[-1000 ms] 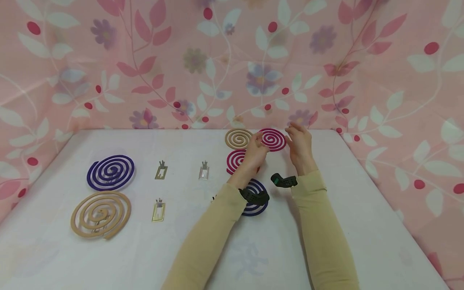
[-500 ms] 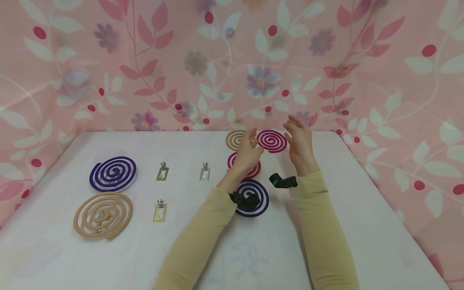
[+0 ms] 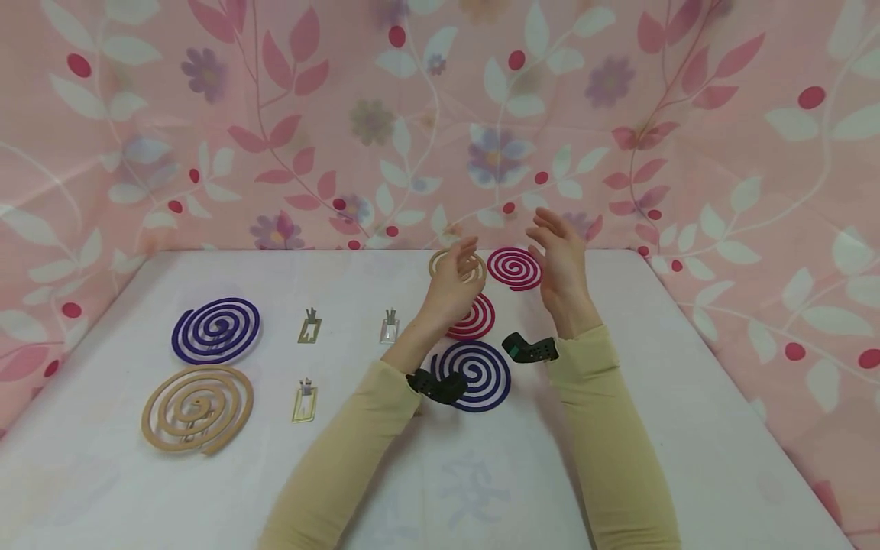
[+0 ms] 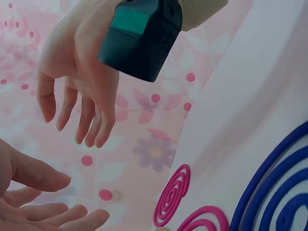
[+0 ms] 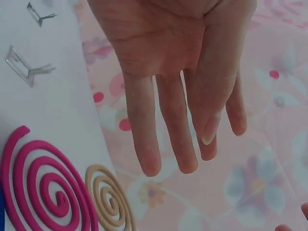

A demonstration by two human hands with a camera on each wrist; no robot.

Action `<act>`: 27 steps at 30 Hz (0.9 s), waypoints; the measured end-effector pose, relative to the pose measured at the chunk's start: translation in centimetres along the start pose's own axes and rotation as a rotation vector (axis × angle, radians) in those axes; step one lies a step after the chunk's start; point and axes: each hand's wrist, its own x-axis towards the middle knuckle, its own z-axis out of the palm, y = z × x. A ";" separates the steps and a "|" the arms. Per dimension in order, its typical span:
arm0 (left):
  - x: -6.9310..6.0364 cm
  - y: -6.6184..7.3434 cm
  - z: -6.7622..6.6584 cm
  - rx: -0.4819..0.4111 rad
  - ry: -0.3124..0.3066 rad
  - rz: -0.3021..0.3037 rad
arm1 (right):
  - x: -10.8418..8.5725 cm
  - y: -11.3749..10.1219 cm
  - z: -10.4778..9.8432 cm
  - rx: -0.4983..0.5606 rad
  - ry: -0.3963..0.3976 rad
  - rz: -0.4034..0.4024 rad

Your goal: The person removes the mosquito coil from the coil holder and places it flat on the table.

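My left hand [image 3: 450, 286] hangs above the tan mosquito coil [image 3: 436, 263] and the nearer pink mosquito coil [image 3: 486, 315], partly covering both. Its fingers are relaxed and hold nothing; the right wrist view shows this left hand [image 5: 178, 86] with fingers extended. My right hand [image 3: 564, 275] is raised beside the far pink mosquito coil [image 3: 514, 268], also holding nothing. In the left wrist view the right hand [image 4: 84, 72] has loosely bent fingers. A dark blue mosquito coil [image 3: 474, 373] lies nearer me, beside the left wrist strap.
On the left, a dark blue coil [image 3: 216, 328] and a tan coil [image 3: 195, 409] sit above metal stands. Several small metal stands, including a bronze-toned one [image 3: 310, 330], a silver one [image 3: 389, 330] and a gold one [image 3: 305, 402], lie mid-table. A floral cloth [image 3: 426, 153] hangs behind.
My left hand has drawn back leftward from the far pink coil, uncovering it and more of the near dark blue coil. The right hand has risen slightly and shifted a little left.
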 end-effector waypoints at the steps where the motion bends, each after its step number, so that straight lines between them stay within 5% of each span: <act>1: -0.2 0.1 -0.3 0.007 0.002 0.012 | -0.1 -0.1 0.2 -0.002 -0.004 -0.005; 16: -2.6 -0.4 -4.5 0.056 -0.052 0.079 | -2.7 -1.1 2.8 -0.039 -0.031 -0.078; 27: -4.7 -0.4 -10.0 0.131 -0.065 0.047 | -4.5 -0.8 4.9 -0.014 -0.105 -0.108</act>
